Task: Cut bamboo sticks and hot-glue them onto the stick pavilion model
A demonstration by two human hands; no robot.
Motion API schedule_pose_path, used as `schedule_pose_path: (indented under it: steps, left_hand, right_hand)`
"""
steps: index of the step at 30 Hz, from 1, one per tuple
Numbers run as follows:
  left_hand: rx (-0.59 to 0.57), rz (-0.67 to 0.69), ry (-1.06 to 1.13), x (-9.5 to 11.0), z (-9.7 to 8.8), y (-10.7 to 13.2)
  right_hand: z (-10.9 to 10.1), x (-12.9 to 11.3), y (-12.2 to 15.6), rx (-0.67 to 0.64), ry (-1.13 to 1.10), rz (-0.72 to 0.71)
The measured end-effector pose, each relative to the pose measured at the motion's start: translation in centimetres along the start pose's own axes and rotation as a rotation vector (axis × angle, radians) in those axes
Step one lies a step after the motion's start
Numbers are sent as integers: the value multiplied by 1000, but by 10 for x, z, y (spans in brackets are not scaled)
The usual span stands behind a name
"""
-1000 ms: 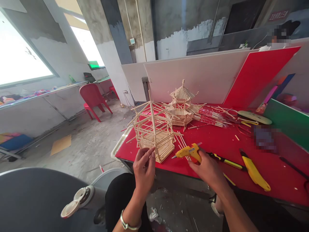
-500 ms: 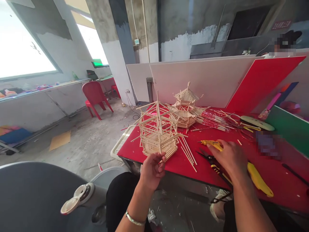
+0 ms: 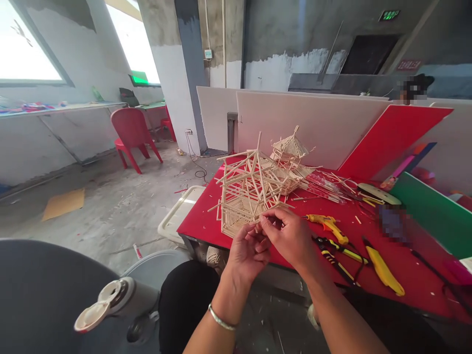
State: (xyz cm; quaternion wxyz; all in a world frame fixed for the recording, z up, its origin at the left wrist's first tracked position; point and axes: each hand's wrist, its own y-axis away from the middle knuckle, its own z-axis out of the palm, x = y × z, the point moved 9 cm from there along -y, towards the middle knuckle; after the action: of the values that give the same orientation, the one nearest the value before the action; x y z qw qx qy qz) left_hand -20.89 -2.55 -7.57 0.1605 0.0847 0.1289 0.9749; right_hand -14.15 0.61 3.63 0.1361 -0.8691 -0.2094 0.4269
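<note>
A half-built pavilion model of thin wooden sticks [image 3: 248, 194] stands near the front left corner of the red table [image 3: 413, 275]. My left hand [image 3: 248, 253] and my right hand [image 3: 289, 235] meet just in front of it, fingers pinched together on a thin wooden stick at the model's front edge. A finished stick pavilion [image 3: 291, 155] stands behind it. The yellow glue gun [image 3: 327, 223] lies on the table to the right of my hands, untouched.
Yellow-handled pliers [image 3: 337, 253] and a yellow cutter [image 3: 383, 270] lie right of the glue gun. Loose sticks [image 3: 332, 184] are piled behind. White and red boards [image 3: 391, 135] lean along the table's back. A white tray [image 3: 177, 216] sits left of the table; a red chair [image 3: 131, 130] stands far left.
My right hand set the glue gun down on the table and came left to join my left hand at the model's front. The view shifted slightly.
</note>
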Motion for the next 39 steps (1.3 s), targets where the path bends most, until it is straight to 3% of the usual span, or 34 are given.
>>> schedule_pose_path:
  steps: [10, 39]
  left_hand:
    - [-11, -46, 124, -2, 7, 0]
    - [77, 32, 87, 0, 1, 0]
  right_hand:
    - [6, 9, 2, -31, -44, 83]
    - [7, 14, 8, -52, -34, 86]
